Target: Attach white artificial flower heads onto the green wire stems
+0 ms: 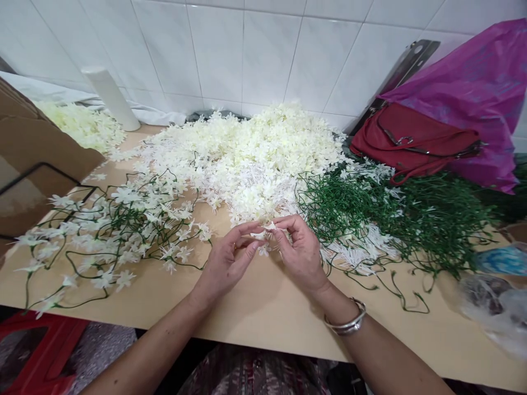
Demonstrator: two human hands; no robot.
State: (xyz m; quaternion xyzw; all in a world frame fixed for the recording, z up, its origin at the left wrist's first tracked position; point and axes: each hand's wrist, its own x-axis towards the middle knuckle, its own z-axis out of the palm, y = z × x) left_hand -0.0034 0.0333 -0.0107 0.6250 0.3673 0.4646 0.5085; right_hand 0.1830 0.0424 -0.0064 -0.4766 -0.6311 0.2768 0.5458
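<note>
Close together over the front of the table, my left hand [230, 249] and my right hand [298, 247] both pinch small white artificial flower pieces. A white artificial flower [258, 236] is between my left thumb and fingers. The fingertips of my right hand hold another white piece [270, 226] against it; its exact shape is partly hidden by the fingers. Just behind the hands rises a big heap of loose white flower heads [263, 159]. Green plastic stems [341, 203] lie tangled to the right. On the left are white flowers joined to green stems [123, 219].
A cardboard box [41, 137] with a black wire frame stands at the left, near a white roll [111, 99]. A red handbag [411, 137] and a purple plastic bag [481, 99] sit at the back right. Clear plastic bags [494, 307] lie at the right edge. A tiled wall [272, 55] closes the back.
</note>
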